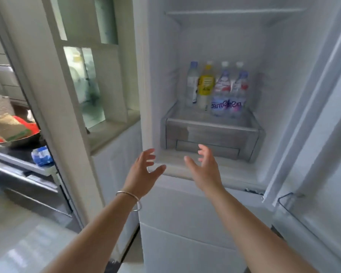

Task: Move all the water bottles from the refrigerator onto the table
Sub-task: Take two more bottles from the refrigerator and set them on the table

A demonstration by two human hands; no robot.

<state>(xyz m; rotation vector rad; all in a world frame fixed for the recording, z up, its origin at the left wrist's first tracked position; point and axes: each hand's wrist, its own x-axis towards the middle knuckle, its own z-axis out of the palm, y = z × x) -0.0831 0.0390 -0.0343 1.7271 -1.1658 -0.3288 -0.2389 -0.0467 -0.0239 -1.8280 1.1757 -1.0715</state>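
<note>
1. Straight ahead in the head view, the refrigerator [215, 46] stands with its door [323, 134] swung wide to the right, showing a white interior.
2. Four bottles stand upright in a row at the back of a clear shelf [211, 123] above a drawer [209, 140].
3. From left to right they are a clear bottle with a pale blue cap [192, 83], a yellow-labelled bottle [205, 85], and two water bottles with red-and-blue labels [221, 89] [239, 89].
4. The four bottles stand close together, the two labelled ones touching or nearly so.
5. A second shelf [234, 13] sits higher up in the compartment.
6. Both bare arms reach forward toward the open compartment, well below and in front of the bottles.
7. The left hand [144, 170] has spread, relaxed fingers and holds nothing; a thin silver bangle [128, 194] circles its wrist.
8. The right hand [205, 166] is likewise spread with its palm turned inward, gripping nothing.
9. Neither hand touches the shelf, the drawer or any bottle.
10. To the left of the refrigerator stands a white window frame [81, 85] with frosted panes.
11. Further left, a counter [18, 160] carries a dark pan holding a red and brown package [10, 129] and a blurred blue-and-white object [42, 156] beside it.
</note>
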